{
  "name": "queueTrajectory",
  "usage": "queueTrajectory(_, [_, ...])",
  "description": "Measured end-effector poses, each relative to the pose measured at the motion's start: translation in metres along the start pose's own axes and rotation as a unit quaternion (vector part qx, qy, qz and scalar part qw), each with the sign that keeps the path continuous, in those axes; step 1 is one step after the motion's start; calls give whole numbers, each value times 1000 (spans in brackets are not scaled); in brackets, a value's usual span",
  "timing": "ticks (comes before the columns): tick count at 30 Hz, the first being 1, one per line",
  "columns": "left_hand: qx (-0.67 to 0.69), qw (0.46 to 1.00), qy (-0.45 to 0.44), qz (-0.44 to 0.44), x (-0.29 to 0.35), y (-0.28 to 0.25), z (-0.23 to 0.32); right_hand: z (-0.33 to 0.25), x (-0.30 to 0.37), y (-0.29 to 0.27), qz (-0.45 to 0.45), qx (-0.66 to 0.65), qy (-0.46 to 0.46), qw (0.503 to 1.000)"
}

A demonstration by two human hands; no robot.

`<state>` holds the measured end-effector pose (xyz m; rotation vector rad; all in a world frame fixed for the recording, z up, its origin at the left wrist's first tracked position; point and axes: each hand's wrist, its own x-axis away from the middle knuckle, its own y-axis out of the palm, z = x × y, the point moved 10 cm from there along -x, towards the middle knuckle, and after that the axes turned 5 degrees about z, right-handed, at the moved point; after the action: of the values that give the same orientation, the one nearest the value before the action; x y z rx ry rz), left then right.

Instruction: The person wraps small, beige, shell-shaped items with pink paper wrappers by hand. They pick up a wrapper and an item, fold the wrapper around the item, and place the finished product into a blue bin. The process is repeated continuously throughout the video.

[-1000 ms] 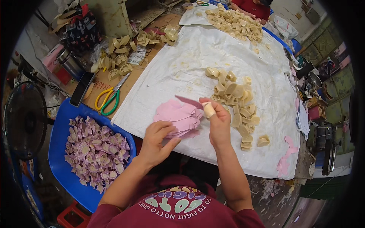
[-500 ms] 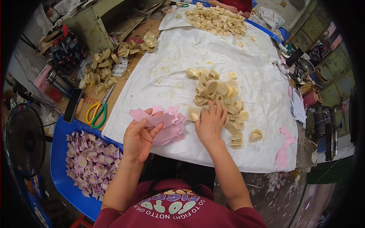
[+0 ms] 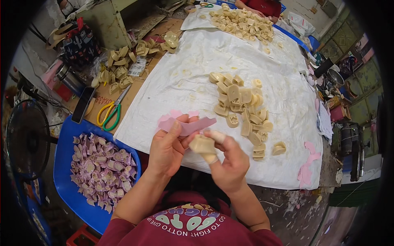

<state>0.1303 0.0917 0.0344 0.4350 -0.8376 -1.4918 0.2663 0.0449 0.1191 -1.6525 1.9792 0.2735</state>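
My left hand (image 3: 165,152) pinches a curved pink strip (image 3: 200,126) above the near edge of the white-covered table. Close beside it, my right hand (image 3: 232,165) grips a beige moulded shoe heel (image 3: 201,145), which is blurred by motion and comes up against the left fingertips. The right thumb and index finger seem to have pale covers. More pink strips (image 3: 174,115) lie behind my left hand, partly hidden by it. A loose heap of beige heels (image 3: 234,95) spreads over the table just beyond my right hand.
At my left stands a blue tub (image 3: 62,162) of purple-pink covered pieces (image 3: 100,170). Scissors (image 3: 110,115) and a phone (image 3: 83,104) lie on cardboard beside the table. A bigger beige heap (image 3: 242,23) sits far off, near another person (image 3: 262,7). Pink scraps (image 3: 305,170) lie at right.
My right hand has left the heap and come back toward my left hand with a heel in it. The left hand has moved slightly right and nearer with the pink strip.
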Motion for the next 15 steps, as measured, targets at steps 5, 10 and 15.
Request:
queueTrajectory(5, [-14, 999, 22, -38, 25, 19, 18, -38, -7, 12, -30, 57, -179, 982])
queueTrajectory(10, [-23, 996, 40, -80, 33, 20, 26, -49, -10, 15, -49, 58, -177, 981])
queueTrajectory(15, [-45, 994, 56, -82, 36, 27, 28, -50, -12, 17, -51, 65, -176, 981])
